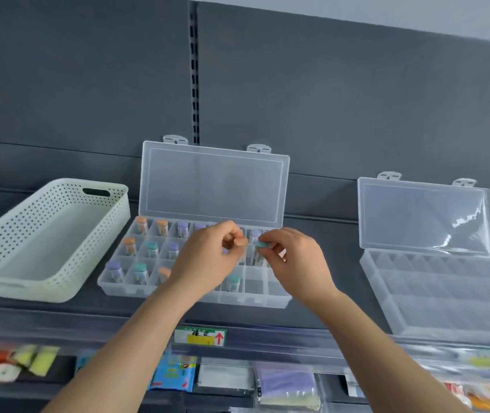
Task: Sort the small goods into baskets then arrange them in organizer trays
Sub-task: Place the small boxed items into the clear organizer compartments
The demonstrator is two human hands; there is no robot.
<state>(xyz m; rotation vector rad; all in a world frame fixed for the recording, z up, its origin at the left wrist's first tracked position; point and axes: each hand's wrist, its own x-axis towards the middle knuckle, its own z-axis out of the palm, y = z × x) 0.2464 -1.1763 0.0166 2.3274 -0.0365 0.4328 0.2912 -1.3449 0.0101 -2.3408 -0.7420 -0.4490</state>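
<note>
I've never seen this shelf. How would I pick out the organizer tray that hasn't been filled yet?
On the dark grey shelf, a white perforated basket stands at the left end, with two clear lidded organizer trays to its right. Take the far-right tray. Unlike the middle tray, which holds small colour-capped vials, its compartments look empty.

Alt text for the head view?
Over an open organizer tray of capped vials, the left hand pinches an orange-capped vial and the right hand a teal-capped vial. A white basket sits left of it, a second open tray right.
</note>
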